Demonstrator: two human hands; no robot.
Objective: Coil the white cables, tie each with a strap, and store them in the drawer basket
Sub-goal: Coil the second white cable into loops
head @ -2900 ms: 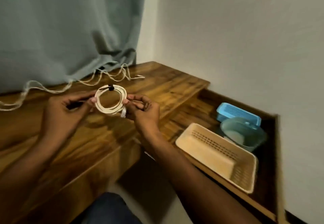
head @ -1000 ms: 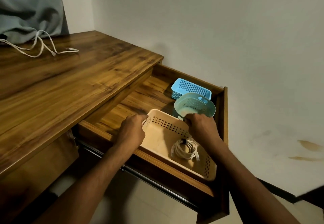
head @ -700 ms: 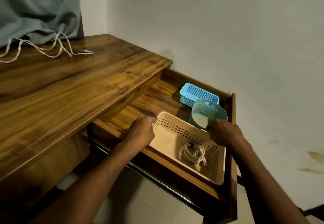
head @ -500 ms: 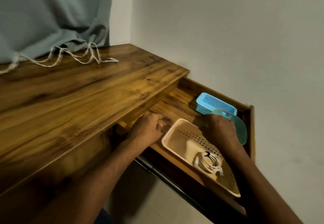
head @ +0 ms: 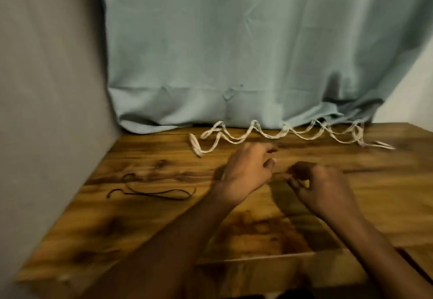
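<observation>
From my remote seat I see the fingers of my left hand (head: 246, 167) loosely curled and parted, holding nothing, raised over the wooden desktop (head: 140, 216) with the fingertips toward the white cable (head: 276, 134); the right hand (head: 328, 186) sits just beside it, fingers bent inward with thumb and forefinger close, and through the motion blur I cannot tell whether they pinch anything. The cable lies uncoiled in a long zigzag along the back edge, touching the hem of the pale green curtain (head: 234, 52), near my left fingertips but apart from them. My worry is that grabbing a middle loop, not an end, would drag the zigzag into a tangle or snag the curtain hem. The dark strap (head: 152, 193) lies well to the left, thin and low in contrast on the dark grain, easy to lose or sweep off. A grey wall (head: 46, 87) closes the left side; the drawer basket is out of view.
</observation>
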